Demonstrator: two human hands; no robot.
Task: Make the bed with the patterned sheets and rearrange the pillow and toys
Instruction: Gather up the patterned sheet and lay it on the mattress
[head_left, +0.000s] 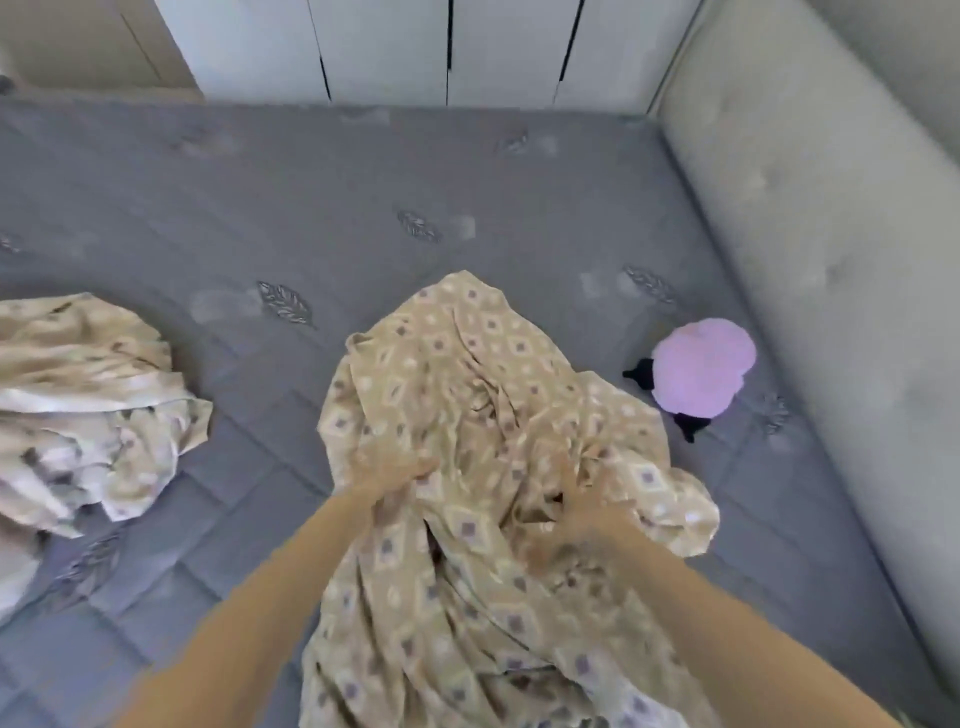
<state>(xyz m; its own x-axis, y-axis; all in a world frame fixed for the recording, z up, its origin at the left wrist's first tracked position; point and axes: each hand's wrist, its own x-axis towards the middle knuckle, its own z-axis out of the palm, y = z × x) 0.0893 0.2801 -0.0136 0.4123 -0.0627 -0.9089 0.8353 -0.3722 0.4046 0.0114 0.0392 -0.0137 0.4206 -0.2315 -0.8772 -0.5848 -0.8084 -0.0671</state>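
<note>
A beige sheet with a diamond pattern (457, 364) lies bunched in a heap on the bare grey mattress (260, 182), running from the middle down to the bottom edge. My left hand (400, 475) grips a fold on the heap's left side. My right hand (587, 519) is closed on the cloth at the heap's right side; it is blurred. A second crumpled patterned cloth (83, 405) lies at the left edge. A purple plush toy with black parts (701, 366) rests on the mattress to the right of the sheet, near the headboard.
A padded light-grey headboard (831, 260) runs along the right side of the bed. White wardrobe doors (441, 47) stand behind the far edge of the mattress. The far half of the mattress shows only its leaf-print quilting.
</note>
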